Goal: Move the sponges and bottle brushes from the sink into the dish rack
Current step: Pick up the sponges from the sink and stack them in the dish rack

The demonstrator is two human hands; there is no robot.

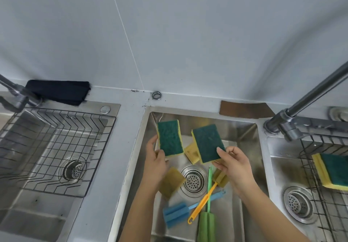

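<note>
Above the middle sink [246,140], my left hand [155,159] grips a green-and-yellow sponge [170,138] by its lower left edge. My right hand [233,163] pinches a second green-and-yellow sponge [207,143] at its lower right corner. On the sink floor lie two yellow sponges [192,152] [172,181] and three bottle brushes: blue [175,215], orange-handled [204,199] and green [207,226]. A wire dish rack [62,147] sits in the left sink, with nothing in it. Another wire rack [308,159] in the right sink holds a green-and-yellow sponge [333,170].
A drain strainer [194,180] sits in the middle of the sink floor. One faucet [308,98] rises at the right, another faucet [17,97] at the left. A black cloth [60,91] and a metal ring [156,95] lie on the counter by the tiled wall.
</note>
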